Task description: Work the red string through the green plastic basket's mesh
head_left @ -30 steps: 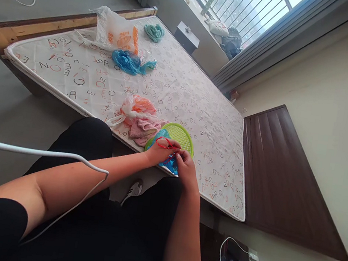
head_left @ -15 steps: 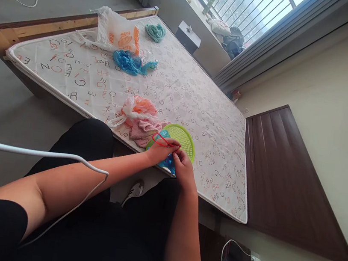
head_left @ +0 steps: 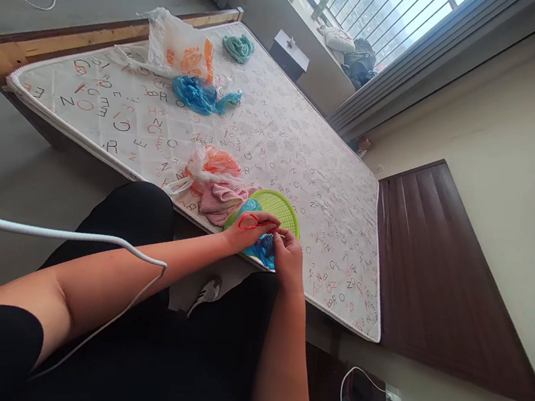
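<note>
Red band (head_left: 250, 222) loop now smaller than a second ago, left hand (head_left: 248, 232) and right hand (head_left: 286, 256) both pinching it over the blue bag (head_left: 263, 248), green basket (head_left: 274, 207) just behind: winding looks under way.

Blue bag (head_left: 261, 246) mostly hidden under both hands; white cable (head_left: 44, 232) cut off at left edge; window-sill items too small.

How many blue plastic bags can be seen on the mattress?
2. One crumpled blue plastic bag lies far away beside the white-and-orange plastic bag; another blue plastic bag is under both hands, by the green plastic basket.
</note>
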`<state>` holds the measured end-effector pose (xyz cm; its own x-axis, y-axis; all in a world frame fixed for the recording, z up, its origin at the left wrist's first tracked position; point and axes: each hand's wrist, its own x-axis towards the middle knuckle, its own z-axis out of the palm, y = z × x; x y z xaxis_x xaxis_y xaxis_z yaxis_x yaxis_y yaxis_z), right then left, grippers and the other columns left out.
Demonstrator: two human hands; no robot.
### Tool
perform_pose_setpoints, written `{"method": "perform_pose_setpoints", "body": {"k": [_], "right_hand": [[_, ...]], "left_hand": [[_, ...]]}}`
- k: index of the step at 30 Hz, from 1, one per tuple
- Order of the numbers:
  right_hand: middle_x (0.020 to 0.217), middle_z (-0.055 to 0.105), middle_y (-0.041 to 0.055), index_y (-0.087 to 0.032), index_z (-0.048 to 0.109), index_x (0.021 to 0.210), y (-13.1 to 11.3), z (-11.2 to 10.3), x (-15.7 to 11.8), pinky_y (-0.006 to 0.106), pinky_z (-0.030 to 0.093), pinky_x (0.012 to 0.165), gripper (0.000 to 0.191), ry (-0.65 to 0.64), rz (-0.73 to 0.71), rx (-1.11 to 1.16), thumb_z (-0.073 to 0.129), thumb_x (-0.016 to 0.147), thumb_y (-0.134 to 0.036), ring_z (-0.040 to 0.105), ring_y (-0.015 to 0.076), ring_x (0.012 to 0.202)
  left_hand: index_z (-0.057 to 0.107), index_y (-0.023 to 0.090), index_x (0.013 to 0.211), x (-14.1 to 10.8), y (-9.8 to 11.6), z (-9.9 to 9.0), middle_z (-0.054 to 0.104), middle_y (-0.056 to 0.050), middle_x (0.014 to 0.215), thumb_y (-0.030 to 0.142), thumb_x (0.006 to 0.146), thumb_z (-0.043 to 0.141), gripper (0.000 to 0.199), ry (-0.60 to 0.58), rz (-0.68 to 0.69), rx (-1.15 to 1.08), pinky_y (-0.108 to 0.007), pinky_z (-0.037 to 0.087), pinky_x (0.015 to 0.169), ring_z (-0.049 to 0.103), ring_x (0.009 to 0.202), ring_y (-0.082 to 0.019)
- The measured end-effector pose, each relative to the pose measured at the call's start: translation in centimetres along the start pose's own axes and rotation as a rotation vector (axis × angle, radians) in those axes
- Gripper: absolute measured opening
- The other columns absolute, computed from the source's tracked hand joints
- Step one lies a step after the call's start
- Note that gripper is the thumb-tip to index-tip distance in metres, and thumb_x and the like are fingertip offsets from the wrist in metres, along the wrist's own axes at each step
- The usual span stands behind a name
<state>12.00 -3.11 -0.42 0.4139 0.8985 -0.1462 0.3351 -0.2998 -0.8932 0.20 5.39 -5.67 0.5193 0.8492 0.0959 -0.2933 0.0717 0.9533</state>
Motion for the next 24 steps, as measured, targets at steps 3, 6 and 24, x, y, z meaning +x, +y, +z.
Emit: {"method": "perform_pose_setpoints", "body": {"k": [3, 6, 24], "right_hand": [[0.062, 0.057, -0.0070, -0.023, 0.060, 0.110, 0.6, 0.4, -0.1, 0.024, 0.036, 0.050, 0.041, -0.001, 0.066, 0.055, 0.067, 0.083, -0.053, 0.044, 0.0114, 0.049], [0.059, 0.055, -0.0090, -0.024, 0.056, 0.117, 1.1, 1.0, -0.1, 0.023, 0.034, 0.046, 0.049, 0.030, 0.071, 0.053, 0.068, 0.082, -0.055, 0.042, 0.0106, 0.046], [0.075, 0.061, -0.0054, -0.024, 0.062, 0.140, 0.7, 2.0, -0.2, 0.023, 0.038, 0.055, 0.065, 0.022, 0.115, 0.205, 0.062, 0.077, -0.040, 0.045, 0.0096, 0.057]], "left_hand": [[0.077, 0.017, 0.098, -0.1, 0.0, 0.1, 0.079, -0.007, 0.101, 0.035, 0.088, 0.067, 0.023, 0.020, 0.042, -0.001, -0.032, 0.056, 0.093, 0.072, 0.098, -0.019], [0.077, 0.017, 0.098, -0.2, 0.1, 0.1, 0.079, -0.008, 0.103, 0.032, 0.089, 0.066, 0.021, 0.020, 0.067, 0.015, -0.033, 0.055, 0.098, 0.071, 0.101, -0.019], [0.080, 0.020, 0.106, -0.1, 0.0, -0.4, 0.070, -0.014, 0.135, 0.053, 0.090, 0.068, 0.039, -0.038, 0.119, 0.023, -0.048, 0.044, 0.118, 0.059, 0.136, -0.030]]}}
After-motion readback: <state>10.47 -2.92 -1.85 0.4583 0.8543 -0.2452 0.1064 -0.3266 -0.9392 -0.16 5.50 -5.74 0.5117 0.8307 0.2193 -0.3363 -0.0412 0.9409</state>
